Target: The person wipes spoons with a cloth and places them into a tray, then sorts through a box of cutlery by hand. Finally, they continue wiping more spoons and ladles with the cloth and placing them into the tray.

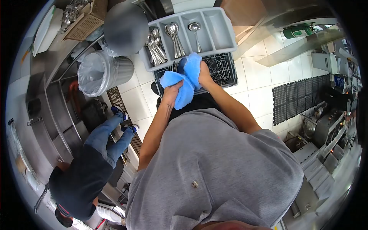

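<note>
A fluffy blue cloth (184,94) is bunched between my two hands. My left hand (171,94) grips its lower left part with bent fingers. On the right, my right hand (205,75) is closed round the cloth's upper part. Something dark and shiny shows between the folds, too hidden to name. Just beyond is a grey divided tray (219,32) holding spoons and other cutlery (175,40) in its left compartments and one ladle (194,30) in the third. Below the tray sits a black mesh rack (220,69), partly covered by the cloth and my hands.
Left of the tray stands a lined bin (94,73). A basket of cutlery (86,21) and white plates (48,32) are at the upper left. A person (82,172) in dark top and jeans is at the lower left. A black floor mat (299,96) lies right.
</note>
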The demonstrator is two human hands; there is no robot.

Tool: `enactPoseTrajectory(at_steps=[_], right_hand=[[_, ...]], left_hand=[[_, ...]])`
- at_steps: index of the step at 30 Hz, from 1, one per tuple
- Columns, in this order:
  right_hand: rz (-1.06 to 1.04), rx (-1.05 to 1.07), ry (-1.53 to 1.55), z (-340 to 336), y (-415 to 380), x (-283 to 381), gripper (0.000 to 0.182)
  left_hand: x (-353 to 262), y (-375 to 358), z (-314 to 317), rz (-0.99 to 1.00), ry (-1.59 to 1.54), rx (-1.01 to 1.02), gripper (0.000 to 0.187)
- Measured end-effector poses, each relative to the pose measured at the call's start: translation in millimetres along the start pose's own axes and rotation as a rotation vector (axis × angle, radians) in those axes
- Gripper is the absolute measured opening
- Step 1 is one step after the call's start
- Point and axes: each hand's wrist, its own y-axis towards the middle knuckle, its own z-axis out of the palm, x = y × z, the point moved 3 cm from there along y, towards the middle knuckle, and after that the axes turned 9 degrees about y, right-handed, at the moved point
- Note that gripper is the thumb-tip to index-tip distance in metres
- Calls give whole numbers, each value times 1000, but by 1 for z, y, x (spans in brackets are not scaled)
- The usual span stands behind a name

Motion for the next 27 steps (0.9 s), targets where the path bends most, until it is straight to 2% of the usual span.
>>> enactPoseTrajectory(at_steps=[6, 8, 9, 11, 13, 15, 16, 17, 19, 21, 23, 25, 27], right_hand=[[78, 48, 70, 7, -5, 28, 16], [221, 56, 197, 12, -4, 28, 15], [219, 42, 196, 9, -2, 26, 15], [50, -24, -91, -3, 9, 29, 16], [86, -82, -79, -5, 9, 30, 20], [398, -183, 1174, 9, 4, 18, 21], [449, -37, 1050, 8, 9, 14, 19], [447, -39, 1054, 3, 13, 12, 19], [343, -139, 779, -19, 23, 5, 17], [264, -90, 819, -28, 23, -1, 18], [417, -230, 883, -31, 15, 2, 15], [384, -168, 853, -54, 20, 0, 13], [-61, -136, -19, -87, 24, 9, 13]], left_hand=[[-1, -2, -2, -25, 14, 18, 27], [2, -1, -2, 5, 13, 20, 28], [2, -4, -1, 0, 18, 32, 28], [0, -7, -1, -50, -40, 43, 27], [-2, -6, 3, -7, -15, 54, 26], [-6, -6, 5, 45, 21, 50, 26], [-5, -4, 6, 44, 26, 51, 26], [-3, -1, 6, 30, 12, 58, 27], [-2, 8, 10, 14, 2, 67, 28], [0, 14, 18, -35, 68, 140, 27], [-2, 18, 22, -69, 99, 183, 27], [-1, 25, 29, -98, 128, 225, 27], [10, 30, 37, -218, -41, 358, 27]])
